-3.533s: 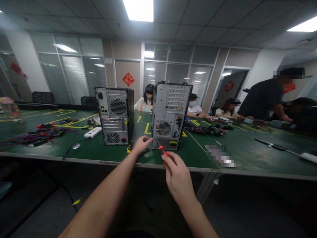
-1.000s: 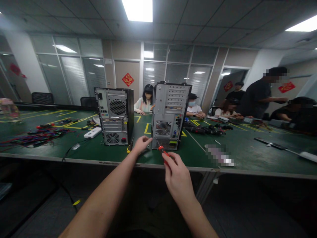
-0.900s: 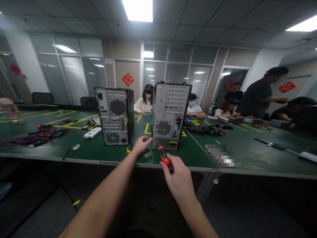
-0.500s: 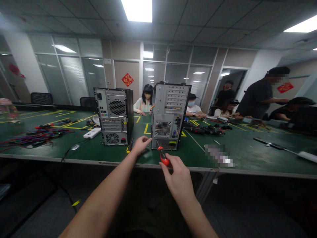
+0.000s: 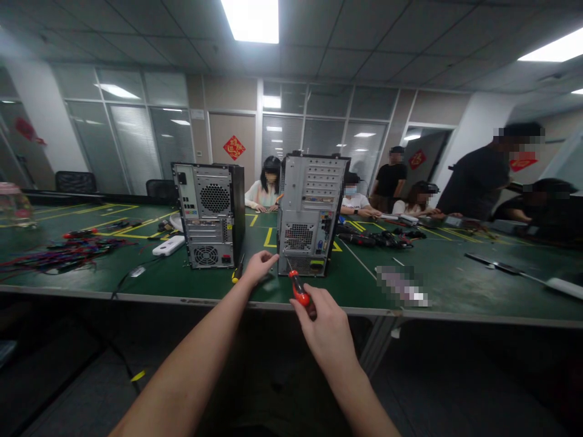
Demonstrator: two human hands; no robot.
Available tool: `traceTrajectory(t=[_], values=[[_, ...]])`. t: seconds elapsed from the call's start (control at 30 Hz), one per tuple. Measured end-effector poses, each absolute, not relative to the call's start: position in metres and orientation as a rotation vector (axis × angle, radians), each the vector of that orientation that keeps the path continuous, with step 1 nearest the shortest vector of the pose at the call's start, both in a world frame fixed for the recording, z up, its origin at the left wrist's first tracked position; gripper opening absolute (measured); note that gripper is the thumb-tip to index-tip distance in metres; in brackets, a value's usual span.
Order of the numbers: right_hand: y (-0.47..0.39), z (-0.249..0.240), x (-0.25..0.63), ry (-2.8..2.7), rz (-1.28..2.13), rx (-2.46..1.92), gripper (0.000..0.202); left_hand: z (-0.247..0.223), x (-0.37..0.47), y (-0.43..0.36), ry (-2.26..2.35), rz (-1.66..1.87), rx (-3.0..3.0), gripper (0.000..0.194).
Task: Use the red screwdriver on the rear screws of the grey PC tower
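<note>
Two computer towers stand upright on the green table (image 5: 359, 291), their back panels facing me. My right hand (image 5: 324, 312) grips a red and black screwdriver (image 5: 299, 289), whose shaft points up at the lower left of the right tower (image 5: 298, 188). At that tower's lower left edge is my left hand (image 5: 260, 267), its fingers drawn together near the screwdriver tip; whatever they pinch is too small to make out. Left of this hand, a yellow and black screwdriver (image 5: 237, 271) lies beside the left tower (image 5: 209, 206).
Bundled coloured wires (image 5: 68, 252) and a white power strip (image 5: 169, 245) lie at the left. Black tools and cables (image 5: 382, 237) are right of the towers. A pixelated item (image 5: 403, 285) lies near the front edge. Several people are across the table.
The red screwdriver's handle has shifted slightly left in my right hand. My left hand looks nearly unmoved. In the background, a standing person in black has come more into view.
</note>
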State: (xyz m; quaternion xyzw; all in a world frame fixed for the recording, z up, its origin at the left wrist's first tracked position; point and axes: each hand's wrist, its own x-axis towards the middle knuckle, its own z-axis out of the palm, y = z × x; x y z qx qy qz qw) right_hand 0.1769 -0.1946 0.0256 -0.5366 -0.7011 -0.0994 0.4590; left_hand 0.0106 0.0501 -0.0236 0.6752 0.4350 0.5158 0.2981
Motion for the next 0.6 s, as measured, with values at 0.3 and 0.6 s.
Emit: traceTrajectory(t=[0.3, 0.6], values=[[-0.1962, 0.0271, 0.1775, -1.816, -0.368, -1.308, 0.034, -0.0220, 0.0111, 0.0473, 1.156, 1.366, 1.779, 0.048], [-0.1939, 0.0263, 0.1775, -1.766, -0.312, -1.309, 0.028, -0.0202, 0.0117, 0.0459, 1.141, 1.388, 1.767, 0.048]])
